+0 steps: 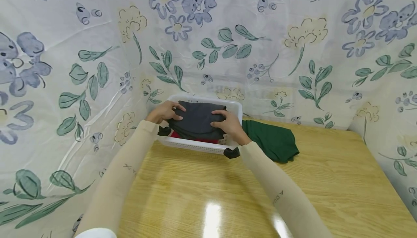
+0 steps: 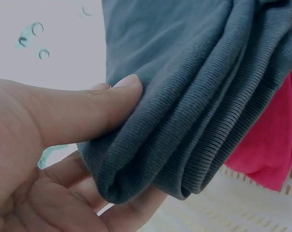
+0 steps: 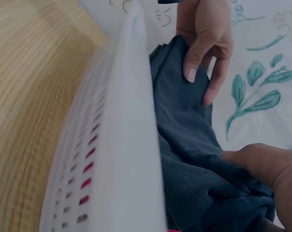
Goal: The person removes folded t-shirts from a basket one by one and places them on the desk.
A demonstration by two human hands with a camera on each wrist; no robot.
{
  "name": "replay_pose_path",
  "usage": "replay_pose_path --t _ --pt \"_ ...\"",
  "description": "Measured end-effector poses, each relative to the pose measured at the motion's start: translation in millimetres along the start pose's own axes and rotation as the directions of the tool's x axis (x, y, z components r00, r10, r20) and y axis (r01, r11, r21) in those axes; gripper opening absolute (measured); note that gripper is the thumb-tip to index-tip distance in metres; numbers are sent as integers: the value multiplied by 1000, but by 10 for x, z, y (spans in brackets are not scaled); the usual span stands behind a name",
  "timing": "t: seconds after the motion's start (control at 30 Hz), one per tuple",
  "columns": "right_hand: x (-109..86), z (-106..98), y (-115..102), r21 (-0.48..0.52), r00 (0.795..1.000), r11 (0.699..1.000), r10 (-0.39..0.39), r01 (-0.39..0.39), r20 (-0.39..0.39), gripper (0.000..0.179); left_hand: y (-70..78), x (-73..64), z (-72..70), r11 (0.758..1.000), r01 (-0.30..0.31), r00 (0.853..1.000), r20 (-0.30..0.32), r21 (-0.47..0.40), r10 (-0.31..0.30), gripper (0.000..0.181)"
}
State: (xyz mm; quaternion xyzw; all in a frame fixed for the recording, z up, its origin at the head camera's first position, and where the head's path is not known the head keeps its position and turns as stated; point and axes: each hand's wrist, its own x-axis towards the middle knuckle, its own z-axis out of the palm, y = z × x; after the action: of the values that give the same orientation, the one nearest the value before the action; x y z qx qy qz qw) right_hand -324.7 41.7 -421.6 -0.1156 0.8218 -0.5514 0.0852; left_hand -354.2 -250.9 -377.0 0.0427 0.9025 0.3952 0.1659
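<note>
A folded dark grey garment (image 1: pixel 198 118) with ribbed edges is held over a white plastic basket (image 1: pixel 192 144). My left hand (image 1: pixel 165 111) grips its left end, thumb on top and fingers beneath, as the left wrist view shows. At the other end, my right hand (image 1: pixel 230 124) pinches the cloth (image 3: pixel 184 116) between thumb and fingers; in the right wrist view part of that hand is cut off. Under the dark garment a red cloth (image 2: pixel 267 140) lies in the basket, mostly covered.
On the wooden table (image 1: pixel 182 183), a dark green folded cloth (image 1: pixel 273 140) lies right of the basket. Flower-printed sheeting (image 1: pixel 260 57) rises behind and on both sides, close to the basket's back. The basket's perforated wall (image 3: pixel 131 135) stands beside my right hand.
</note>
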Motion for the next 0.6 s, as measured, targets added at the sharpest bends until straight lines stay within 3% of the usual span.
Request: replay_pose_path --t 0.3,0.6 --pt "-47 -194 -3 5 999 1000 -28 28 20 48 128 -80 28 999 -54 998 -25 -4 54 42" --pt "-141 -425 -62 -1 1000 1000 -2 2 17 50 297 -134 69 993 -114 993 -41 -8 113 42"
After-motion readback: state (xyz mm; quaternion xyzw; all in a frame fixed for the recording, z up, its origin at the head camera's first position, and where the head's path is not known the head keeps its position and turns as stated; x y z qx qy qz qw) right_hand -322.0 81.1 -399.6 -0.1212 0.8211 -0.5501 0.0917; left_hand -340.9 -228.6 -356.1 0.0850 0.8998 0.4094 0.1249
